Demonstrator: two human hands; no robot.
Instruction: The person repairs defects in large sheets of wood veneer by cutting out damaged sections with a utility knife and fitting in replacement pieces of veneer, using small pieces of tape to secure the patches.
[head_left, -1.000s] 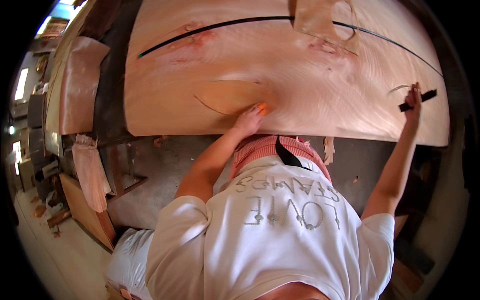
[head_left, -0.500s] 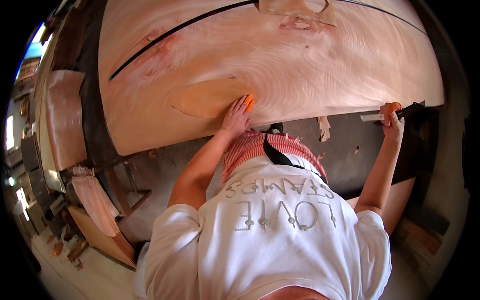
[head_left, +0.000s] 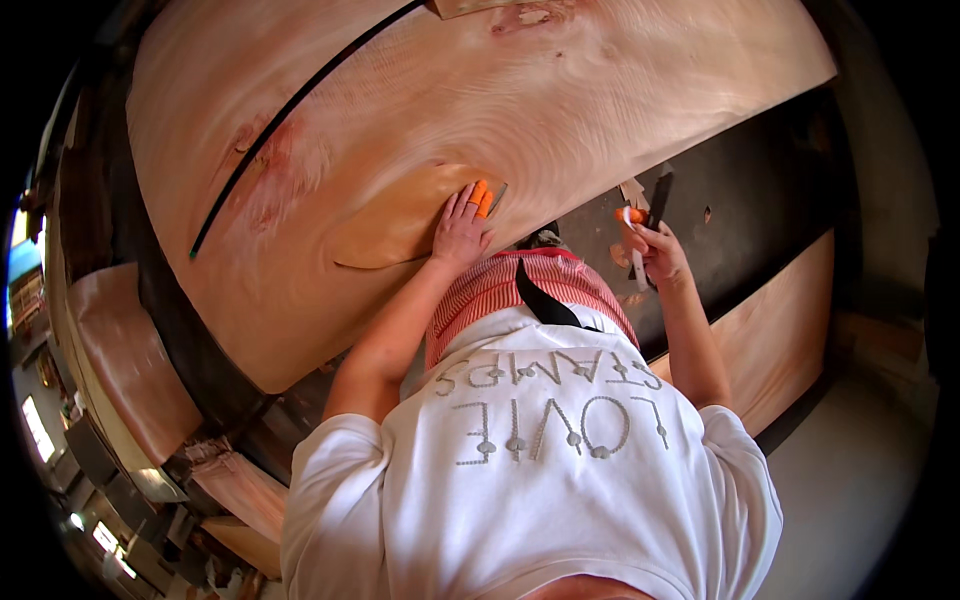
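My left hand lies with fingers stretched out on the right end of an oval, darker tan veneer patch. Orange covers sit on some of its fingertips. The patch rests on a large pale wood veneer sheet, its lower edge casting a thin shadow. A narrow dark slit shows just beyond those fingertips. Past the sheet's near edge, my right hand is closed round a black flat blade-like tool that points up and away. A slim white piece is in the same grip; its kind is unclear.
A long thin black strip curves across the sheet. Another veneer piece lies at the far edge. Wood scraps lie on the dark surface below. More veneer sheets stand at the left, and a wood panel at the right.
My right hand has come left from the sheet's right end, bringing the black tool closer. My left hand still presses the patch. The whole view has turned, tilting the sheet.
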